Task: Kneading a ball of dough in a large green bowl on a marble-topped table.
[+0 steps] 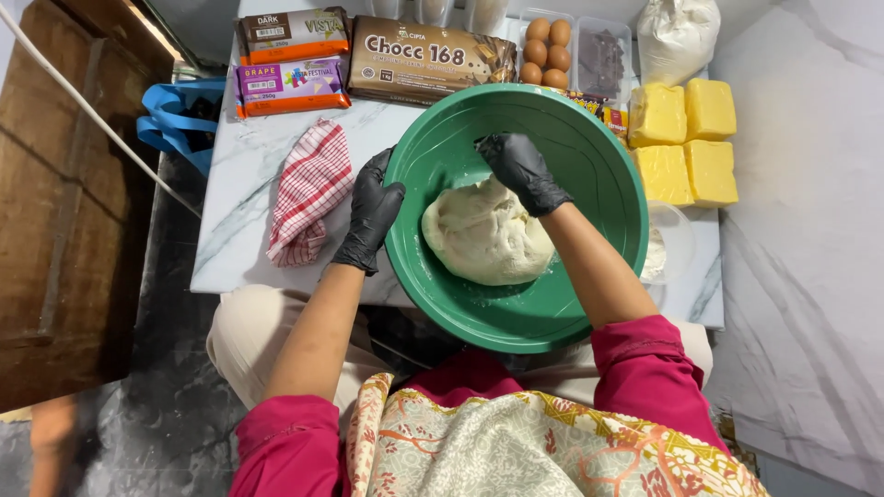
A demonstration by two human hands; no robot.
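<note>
A home baking spot: marble-look table [230,221] crowded with chocolate blocks [431,57], eggs [545,53], butter blocks [686,143] and dough [483,235].

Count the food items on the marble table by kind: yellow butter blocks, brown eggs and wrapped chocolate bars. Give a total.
Yellow butter blocks: 4
Brown eggs: 5
Wrapped chocolate bars: 3
Total: 12

The right hand [521,171] covers part of the dough [483,235] beneath its fingers. The green bowl [589,156] hides the bench [235,198] under it and part of a clear container [677,241] at its right. Jars along the top edge are cut off. The white bag [677,35] is cropped above. The blue bag [175,124] lies partly behind the bench edge.
</note>
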